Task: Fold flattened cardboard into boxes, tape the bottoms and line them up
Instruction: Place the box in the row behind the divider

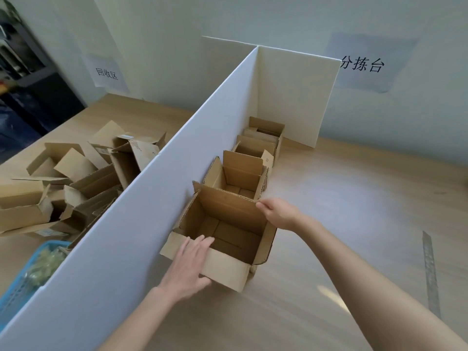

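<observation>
An open-topped cardboard box (pixel 228 269) stands on the wooden table against the white divider, nearest to me in a row. My left hand (pixel 188 264) lies flat with straight fingers on its near flap and rim. My right hand (pixel 277 214) pinches the far right corner of the box's rim. Behind it stand three more open boxes (pixel 240 178) in a line along the divider, running toward the back panel.
A tall white divider (pixel 152 211) splits the table (pixel 342 224). Left of it lies a heap of loose cardboard boxes (pixel 76 178) and a blue basket (pixel 27 277). A strip of tape (pixel 430 272) lies at the right. Paper signs hang on the wall.
</observation>
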`<state>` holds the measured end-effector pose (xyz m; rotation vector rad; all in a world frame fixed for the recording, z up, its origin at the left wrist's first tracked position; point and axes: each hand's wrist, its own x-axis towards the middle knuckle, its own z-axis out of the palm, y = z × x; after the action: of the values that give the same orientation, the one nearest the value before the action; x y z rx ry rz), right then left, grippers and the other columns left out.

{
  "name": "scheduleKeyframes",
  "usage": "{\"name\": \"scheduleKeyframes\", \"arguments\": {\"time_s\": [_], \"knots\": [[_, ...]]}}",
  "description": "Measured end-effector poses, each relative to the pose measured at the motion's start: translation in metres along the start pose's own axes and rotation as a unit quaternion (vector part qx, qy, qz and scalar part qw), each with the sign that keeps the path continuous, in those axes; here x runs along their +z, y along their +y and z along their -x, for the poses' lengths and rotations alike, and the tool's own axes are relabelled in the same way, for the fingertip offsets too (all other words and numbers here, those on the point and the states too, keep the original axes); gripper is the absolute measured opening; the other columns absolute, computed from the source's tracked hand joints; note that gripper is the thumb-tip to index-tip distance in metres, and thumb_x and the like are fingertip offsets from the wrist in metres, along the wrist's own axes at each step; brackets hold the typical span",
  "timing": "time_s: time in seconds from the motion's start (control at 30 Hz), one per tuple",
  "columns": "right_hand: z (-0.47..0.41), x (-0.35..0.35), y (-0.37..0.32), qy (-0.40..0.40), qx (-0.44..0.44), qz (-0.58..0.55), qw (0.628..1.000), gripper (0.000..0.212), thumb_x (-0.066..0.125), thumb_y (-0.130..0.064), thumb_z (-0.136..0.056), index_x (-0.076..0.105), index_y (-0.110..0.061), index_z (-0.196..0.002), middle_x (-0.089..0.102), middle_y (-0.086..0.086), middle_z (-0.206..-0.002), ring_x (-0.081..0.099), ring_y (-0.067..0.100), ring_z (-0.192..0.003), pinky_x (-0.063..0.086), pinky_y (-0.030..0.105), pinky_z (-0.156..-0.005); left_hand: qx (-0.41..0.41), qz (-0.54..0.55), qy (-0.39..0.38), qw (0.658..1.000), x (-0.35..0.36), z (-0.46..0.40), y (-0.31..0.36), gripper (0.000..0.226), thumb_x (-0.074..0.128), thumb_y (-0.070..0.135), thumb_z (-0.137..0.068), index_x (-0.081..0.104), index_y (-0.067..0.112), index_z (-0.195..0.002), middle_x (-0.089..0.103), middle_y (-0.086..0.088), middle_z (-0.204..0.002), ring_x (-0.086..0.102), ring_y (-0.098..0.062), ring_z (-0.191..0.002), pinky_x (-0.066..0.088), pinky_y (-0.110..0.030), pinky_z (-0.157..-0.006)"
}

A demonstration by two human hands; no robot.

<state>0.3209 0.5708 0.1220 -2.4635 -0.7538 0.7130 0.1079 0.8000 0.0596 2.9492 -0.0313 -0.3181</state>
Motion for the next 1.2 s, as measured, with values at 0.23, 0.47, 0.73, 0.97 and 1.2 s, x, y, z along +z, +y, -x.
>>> {"name": "scheduleKeyframes", "arguments": {"time_s": [0.23,0.47,0.73,0.97,1.2], "knots": [[-0.015,0.012,0.013,0.065,0.044,-0.058,0.995,0.036,0.032,-0.031,-0.113,0.045,-0.022,-0.080,0.051,-0.003,-0.077,0.053,0.026,-0.084,0.037,0.035,-0.071,0.003,-0.016,-0.039,0.999,0.003,-0.008,0.000,0.089,0.024,0.085,-0.088,0.000,0.036,-0.158,0.000,0.010,-0.165,-0.019,-0.007,-0.150,-0.016,-0.043,-0.121],[-0.012,0.012,0.010,0.077,0.065,-0.086,0.991,0.041,0.032,-0.042,-0.111,0.053,-0.019,-0.138,0.063,0.005,-0.131,0.057,0.028,-0.123,0.048,0.040,-0.099,-0.023,-0.020,-0.041,0.999,-0.002,-0.015,0.008,0.094,0.023,0.088,-0.085,0.006,0.033,-0.159,0.008,0.005,-0.166,-0.009,-0.013,-0.153,-0.014,-0.043,-0.122],[0.052,0.008,-0.009,0.097,0.037,-0.016,0.994,0.061,0.049,-0.059,-0.101,0.038,-0.030,-0.154,0.045,-0.005,-0.157,0.055,0.018,-0.132,0.051,0.045,-0.104,-0.016,0.001,0.073,0.997,-0.055,-0.004,0.043,0.066,0.031,0.067,-0.098,0.037,0.029,-0.152,0.040,0.009,-0.154,0.031,-0.006,-0.144,0.008,-0.032,-0.124],[0.161,-0.009,-0.032,0.174,0.017,0.130,0.976,0.081,0.054,-0.058,-0.099,0.016,-0.027,-0.164,0.011,-0.005,-0.172,0.015,0.019,-0.158,0.016,0.041,-0.127,-0.004,0.003,0.202,0.979,-0.102,0.038,0.103,0.064,0.062,0.056,-0.091,0.050,0.025,-0.146,0.052,0.002,-0.147,0.044,-0.015,-0.138,0.025,-0.038,-0.120],[0.338,0.006,-0.061,0.236,0.070,0.185,0.951,0.094,0.057,-0.070,-0.090,0.012,-0.032,-0.164,0.010,-0.007,-0.172,0.009,0.018,-0.159,0.007,0.042,-0.128,0.027,0.021,0.186,0.982,-0.129,0.130,0.198,0.085,0.049,0.074,-0.088,0.026,0.031,-0.157,0.027,0.002,-0.164,0.021,-0.017,-0.152,0.013,-0.042,-0.124]]}}
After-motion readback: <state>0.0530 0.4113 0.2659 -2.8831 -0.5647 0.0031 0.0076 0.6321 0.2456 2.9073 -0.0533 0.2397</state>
